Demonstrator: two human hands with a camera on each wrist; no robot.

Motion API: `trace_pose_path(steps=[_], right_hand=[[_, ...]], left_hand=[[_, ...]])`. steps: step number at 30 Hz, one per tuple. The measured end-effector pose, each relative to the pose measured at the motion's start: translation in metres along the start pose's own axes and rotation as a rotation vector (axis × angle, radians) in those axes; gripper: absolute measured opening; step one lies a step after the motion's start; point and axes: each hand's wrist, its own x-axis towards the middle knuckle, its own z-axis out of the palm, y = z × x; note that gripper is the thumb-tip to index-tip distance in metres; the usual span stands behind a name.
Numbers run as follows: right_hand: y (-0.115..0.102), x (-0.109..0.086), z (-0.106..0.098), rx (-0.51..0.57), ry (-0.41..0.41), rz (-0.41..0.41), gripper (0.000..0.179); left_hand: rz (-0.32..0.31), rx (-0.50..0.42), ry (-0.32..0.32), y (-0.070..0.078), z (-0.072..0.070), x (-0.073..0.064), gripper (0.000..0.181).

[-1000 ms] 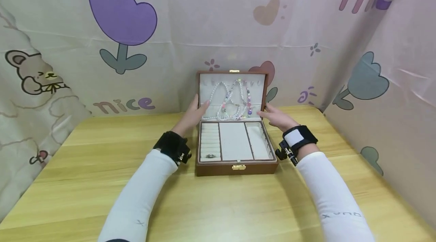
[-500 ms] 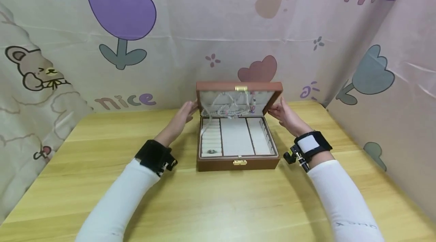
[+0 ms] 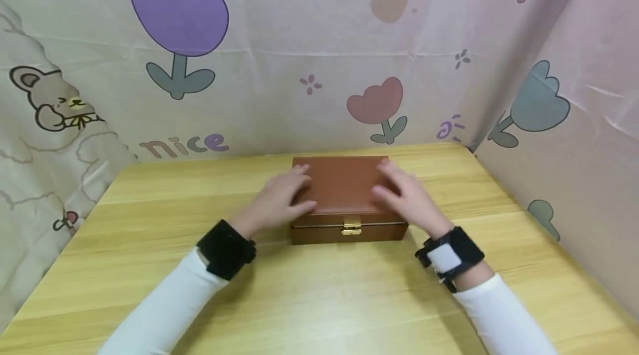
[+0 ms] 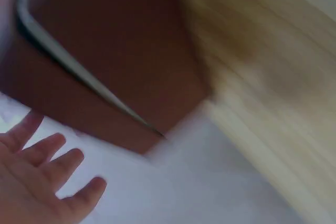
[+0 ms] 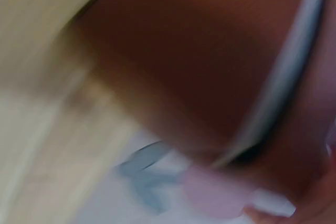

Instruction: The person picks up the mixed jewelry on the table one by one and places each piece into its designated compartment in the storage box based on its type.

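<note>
A brown jewelry box (image 3: pixel 344 184) sits on the table with its lid down, and its gold clasp (image 3: pixel 351 226) faces the front. My left hand (image 3: pixel 279 199) is at the box's left edge, fingers spread over the lid's corner. On the opposite side, my right hand (image 3: pixel 411 199) reaches its extended fingers over the right edge of the lid. A thin pale seam between lid and base shows in both wrist views, which are blurred. Loosely spread fingers (image 4: pixel 60 163) appear beside the box in the left wrist view. The ring and necklaces are hidden inside the box.
The wooden table (image 3: pixel 319 294) extends on all sides of the box. Close behind it hangs a printed cloth (image 3: pixel 279 105) with flowers and a bear, and another stretch of cloth (image 3: pixel 589 177) borders the table's right side.
The lid has swung forward and down from upright, covering the necklaces and compartments. Both hands have come from the lid's rear sides to over its left and right edges.
</note>
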Motion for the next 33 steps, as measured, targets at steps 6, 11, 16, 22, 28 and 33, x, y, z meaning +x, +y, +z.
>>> trace_pose_path(steps=[6, 11, 16, 22, 28, 33], right_hand=[[-0.033, -0.018, 0.025, -0.324, 0.036, -0.362, 0.046], [-0.037, -0.024, 0.031, -0.297, 0.044, -0.361, 0.045], [-0.036, -0.027, 0.029, -0.309, 0.029, -0.393, 0.045], [-0.031, -0.029, 0.026, -0.379, 0.043, -0.467, 0.048], [-0.031, -0.032, 0.029, -0.383, 0.097, -0.512, 0.05], [-0.027, -0.031, 0.031, -0.382, 0.18, -0.57, 0.049]], left_hand=[[0.149, 0.411, -0.041, 0.042, 0.032, 0.01, 0.073], [0.116, 0.53, -0.034, 0.048, 0.04, 0.007, 0.068], [0.131, 0.543, -0.026, 0.049, 0.042, 0.004, 0.068], [0.109, 0.601, -0.007, 0.055, 0.043, 0.001, 0.067], [0.125, 0.63, 0.015, 0.06, 0.042, -0.003, 0.064], [0.158, 0.616, 0.027, 0.057, 0.039, -0.002, 0.066]])
